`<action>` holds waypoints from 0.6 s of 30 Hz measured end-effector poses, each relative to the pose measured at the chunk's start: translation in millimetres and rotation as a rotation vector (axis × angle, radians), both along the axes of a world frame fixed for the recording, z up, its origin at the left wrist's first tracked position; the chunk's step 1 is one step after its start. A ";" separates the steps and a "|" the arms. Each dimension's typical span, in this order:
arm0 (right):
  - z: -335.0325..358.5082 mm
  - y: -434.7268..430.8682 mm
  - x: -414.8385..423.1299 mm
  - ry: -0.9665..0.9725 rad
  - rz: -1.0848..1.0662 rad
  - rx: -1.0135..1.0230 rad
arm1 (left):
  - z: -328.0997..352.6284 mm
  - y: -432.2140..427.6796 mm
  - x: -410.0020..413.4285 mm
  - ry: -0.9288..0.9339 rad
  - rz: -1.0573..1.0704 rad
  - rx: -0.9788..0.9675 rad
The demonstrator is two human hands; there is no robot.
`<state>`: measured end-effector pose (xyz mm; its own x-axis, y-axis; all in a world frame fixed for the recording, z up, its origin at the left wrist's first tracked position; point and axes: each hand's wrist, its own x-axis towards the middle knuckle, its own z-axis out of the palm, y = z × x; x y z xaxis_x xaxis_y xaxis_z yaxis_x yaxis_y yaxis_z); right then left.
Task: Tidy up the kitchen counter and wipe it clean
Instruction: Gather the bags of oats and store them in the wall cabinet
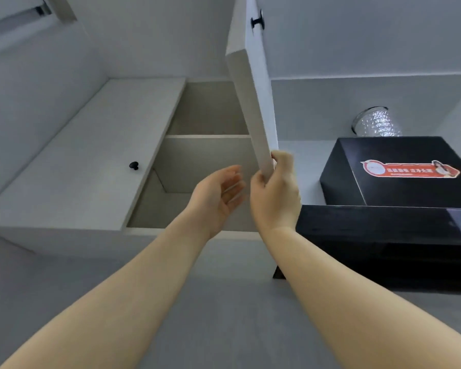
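My count, looking up
I see two hands, left hand (218, 195) and right hand (274, 194); two doors, open door (260, 102) and closed door (91, 155); two black knobs (134, 165) (257, 21); one shelf (208, 135); one range hood (343, 182); one foil duct (378, 123); one red sticker (410, 169).

A red sticker (410, 169) with a pale border sits on the black range hood (378, 187) at the right. It carries a line of white lettering, a pale round emblem at its left end and a small printed figure at its right end. The lettering is too blurred to read.
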<state>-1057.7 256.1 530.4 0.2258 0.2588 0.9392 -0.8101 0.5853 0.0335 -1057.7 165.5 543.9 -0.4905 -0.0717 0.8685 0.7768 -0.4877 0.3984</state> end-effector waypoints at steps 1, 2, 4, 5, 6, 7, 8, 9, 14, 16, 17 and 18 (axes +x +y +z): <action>-1.0 5.2 1.8 0.002 0.023 -0.023 | 0.1 5.2 -3.5 -0.019 0.013 -0.021; -2.3 12.7 3.3 -0.006 0.042 -0.049 | -0.1 12.8 -7.7 -0.042 0.014 -0.038; -4.1 21.9 5.8 -0.029 0.080 -0.097 | -1.1 22.2 -15.6 -0.080 0.017 -0.050; -5.6 28.4 6.8 -0.042 0.083 -0.115 | -3.8 29.0 -20.3 -0.108 0.009 -0.054; -4.3 31.4 8.0 -0.039 0.104 -0.134 | -4.7 31.9 -22.7 -0.126 0.021 -0.062; -4.2 35.9 9.0 -0.044 0.119 -0.146 | -7.5 35.8 -26.3 -0.152 0.028 -0.069; -4.3 39.5 10.1 -0.048 0.125 -0.154 | -10.4 38.6 -29.6 -0.180 0.036 -0.077; -4.4 42.7 9.8 -0.049 0.130 -0.160 | -13.1 40.1 -32.1 -0.200 0.051 -0.089; -17.7 55.3 -6.5 -0.184 0.102 -0.087 | -23.7 41.8 -42.2 -0.258 0.126 -0.132; -27.9 55.8 -19.0 -0.317 0.075 -0.056 | -29.0 39.4 -44.5 -0.265 0.166 -0.157; -33.4 55.5 -25.8 -0.374 0.066 -0.057 | -32.2 38.1 -45.2 -0.266 0.192 -0.174; -39.4 54.3 -32.8 -0.426 0.056 -0.061 | -35.8 36.1 -47.4 -0.268 0.225 -0.195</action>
<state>-1090.5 310.5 491.0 -0.1947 0.3180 0.9279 -0.7746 0.5305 -0.3443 -1105.1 201.6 508.1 -0.6926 -0.0499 0.7196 0.7114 -0.2123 0.6700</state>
